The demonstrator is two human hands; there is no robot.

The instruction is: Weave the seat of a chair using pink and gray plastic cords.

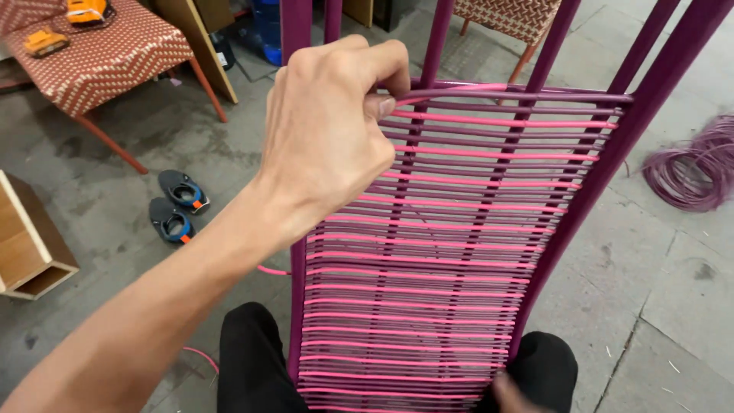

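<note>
A purple metal frame (623, 134) stands in front of me, strung across with many pink and purple plastic cords (417, 275). My left hand (332, 134) is at the frame's upper left, fingers pinched shut on the topmost pink cord (466, 89) where it meets the left bar. My right hand (514, 394) shows only as a few fingertips at the bottom edge, against the lower right of the weave; its grip is hidden. My knees in black trousers (248, 359) sit on either side of the frame.
A coil of purple cord (696, 172) lies on the concrete floor at right. A pair of dark sandals (177, 205) lies at left, beside a woven red-and-white bench (99, 61) and a wooden box (27, 248). Another woven seat (508, 17) stands behind.
</note>
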